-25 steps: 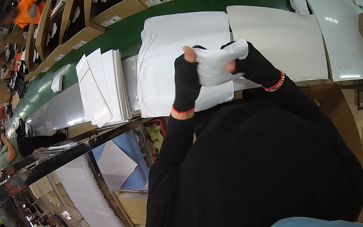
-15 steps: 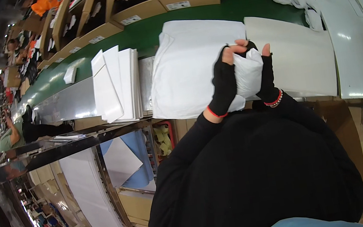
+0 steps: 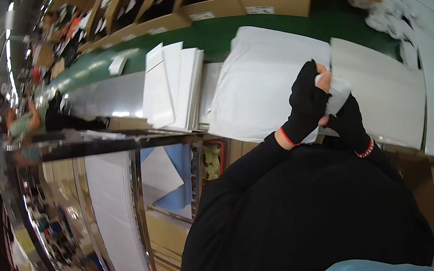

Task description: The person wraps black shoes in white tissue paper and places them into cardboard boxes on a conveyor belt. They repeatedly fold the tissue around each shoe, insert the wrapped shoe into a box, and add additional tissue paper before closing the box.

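A crumpled wad of white paper (image 3: 339, 89) is squeezed between my two hands, above the right front part of a stack of thin white sheets (image 3: 268, 65). My left hand (image 3: 307, 99), in a black fingerless glove, curls over the wad's left side with its bare fingertips on it. From below and the right, my right hand (image 3: 349, 121), gloved the same way, closes on it; most of its fingers are hidden. To the right of the stack lies a flat off-white sheet or board (image 3: 383, 89).
Folded white card pieces (image 3: 175, 85) stand left of the sheets. Behind runs a green belt (image 3: 157, 45) with open cardboard boxes (image 3: 275, 4) holding dark items and white paper. Crumpled white paper (image 3: 395, 22) lies at the right. A metal frame (image 3: 72, 150) edges the left; another person (image 3: 27, 123) is beyond.
The view has shifted, so the table sits further right. My left hand has turned over the wad, which looks smaller and more tightly pressed, and my right hand has closed in beneath it.
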Available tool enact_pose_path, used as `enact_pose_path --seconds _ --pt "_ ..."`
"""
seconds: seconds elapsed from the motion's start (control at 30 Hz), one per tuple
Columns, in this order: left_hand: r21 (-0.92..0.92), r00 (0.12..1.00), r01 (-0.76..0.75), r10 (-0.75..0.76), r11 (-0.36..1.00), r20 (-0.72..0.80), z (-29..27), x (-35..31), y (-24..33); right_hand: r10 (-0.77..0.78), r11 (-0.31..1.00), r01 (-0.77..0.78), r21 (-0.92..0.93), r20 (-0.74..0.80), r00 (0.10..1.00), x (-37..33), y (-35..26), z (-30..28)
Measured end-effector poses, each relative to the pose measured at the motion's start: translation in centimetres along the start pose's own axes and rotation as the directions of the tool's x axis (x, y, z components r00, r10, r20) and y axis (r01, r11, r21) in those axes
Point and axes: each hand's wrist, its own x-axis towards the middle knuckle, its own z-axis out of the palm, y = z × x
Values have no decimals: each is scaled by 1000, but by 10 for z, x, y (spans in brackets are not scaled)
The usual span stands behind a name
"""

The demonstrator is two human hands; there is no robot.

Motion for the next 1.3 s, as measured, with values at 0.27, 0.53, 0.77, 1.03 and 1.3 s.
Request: enact_pose_path --seconds 0.27,0.53,0.77,1.03,1.3 --pt "101 910 272 -290 957 298 -6 -16 -47 286 869 -386 -308 -325 902 -129 77 -168" --pt "297 806 371 -464 880 367 -17 -21 -53 -177 315 -675 -667 -740 649 -268 95 -292" --pt "191 850 326 -375 926 370 8 -7 -24 -218 651 -207 -731 -441 871 -68 153 -209" --pt "62 851 414 -410 908 327 -26 -19 -49 -163 761 -198 -618 -478 863 -44 251 -263" --pt "254 901 -152 28 955 434 26 -19 -83 -56 972 103 -213 219 974 3 -26 -86"
